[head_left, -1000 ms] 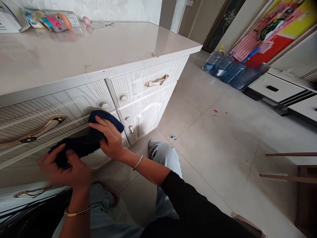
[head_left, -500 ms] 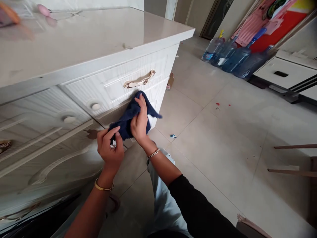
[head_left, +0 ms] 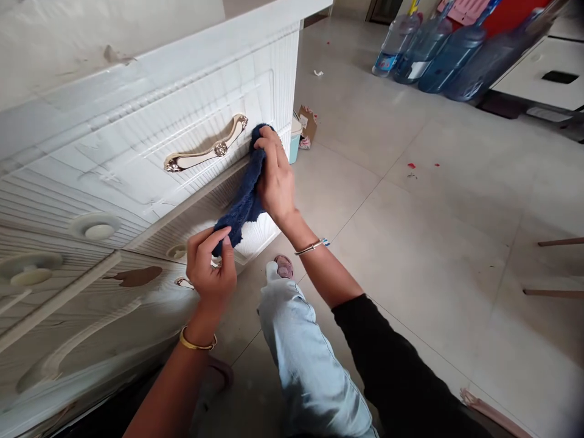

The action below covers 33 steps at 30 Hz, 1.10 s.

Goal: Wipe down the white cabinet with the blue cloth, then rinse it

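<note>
A dark blue cloth [head_left: 244, 198] stretches between my two hands against the front of a white cabinet [head_left: 150, 146]. My left hand [head_left: 212, 261] pinches its lower left end between thumb and fingers. Higher up, my right hand [head_left: 274, 173] presses the other end to the drawer front near the cabinet's right edge, fingers bent over the fabric. Just left of that hand is an ornate white and gold drawer handle [head_left: 207, 149]. The cloth covers part of the ledge below the upper drawer.
Round white knobs [head_left: 99, 231] stick out on the cabinet's left side. A small cardboard box [head_left: 308, 121] and a pale blue bin [head_left: 294, 143] stand beyond its right edge. Several large water bottles [head_left: 451, 58] line the far floor. Wooden legs [head_left: 554, 293] show at the right.
The view has moved closer to the drawer front. My right hand has slid the cloth rightward, past the handle toward the cabinet's edge. My left hand keeps its pinch.
</note>
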Each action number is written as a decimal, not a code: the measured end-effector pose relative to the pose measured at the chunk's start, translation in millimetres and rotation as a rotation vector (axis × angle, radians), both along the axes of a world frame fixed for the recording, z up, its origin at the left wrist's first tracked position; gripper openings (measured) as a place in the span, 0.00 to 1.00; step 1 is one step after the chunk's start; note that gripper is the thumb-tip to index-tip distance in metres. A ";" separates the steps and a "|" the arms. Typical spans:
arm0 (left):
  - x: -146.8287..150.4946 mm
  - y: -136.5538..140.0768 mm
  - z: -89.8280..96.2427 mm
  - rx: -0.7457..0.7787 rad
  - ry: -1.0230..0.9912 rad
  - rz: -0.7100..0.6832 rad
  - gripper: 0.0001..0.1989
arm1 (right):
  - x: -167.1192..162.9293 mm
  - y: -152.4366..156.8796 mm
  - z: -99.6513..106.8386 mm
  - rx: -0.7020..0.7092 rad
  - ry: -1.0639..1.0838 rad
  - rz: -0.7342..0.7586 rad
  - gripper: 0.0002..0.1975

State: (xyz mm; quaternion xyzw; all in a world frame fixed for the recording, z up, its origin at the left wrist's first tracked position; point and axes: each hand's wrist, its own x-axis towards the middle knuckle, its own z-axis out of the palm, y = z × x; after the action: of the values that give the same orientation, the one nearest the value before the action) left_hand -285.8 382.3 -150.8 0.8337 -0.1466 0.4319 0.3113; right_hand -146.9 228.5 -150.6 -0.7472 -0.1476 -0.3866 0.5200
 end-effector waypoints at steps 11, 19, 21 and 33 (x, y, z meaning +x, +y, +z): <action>-5.7 -5.2 1.0 -0.019 -0.050 0.029 0.10 | -13.6 13.7 2.2 -0.308 -0.146 0.239 0.20; -6.2 -21.4 3.6 -0.043 0.023 -0.101 0.12 | 4.1 -7.8 0.2 -0.110 -0.101 0.115 0.22; -11.2 -22.2 3.9 -0.040 0.003 -0.090 0.13 | -23.5 24.6 7.6 -0.166 -0.129 0.240 0.26; -2.3 -28.6 5.8 -0.110 0.149 -0.093 0.13 | 22.8 -42.2 -7.0 -0.220 0.010 0.021 0.17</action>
State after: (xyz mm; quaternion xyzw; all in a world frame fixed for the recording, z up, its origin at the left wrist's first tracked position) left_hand -288.1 353.7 -145.0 0.8376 -0.1379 0.3609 0.3863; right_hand -124.1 186.3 -157.6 -0.8003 -0.1943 -0.3586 0.4395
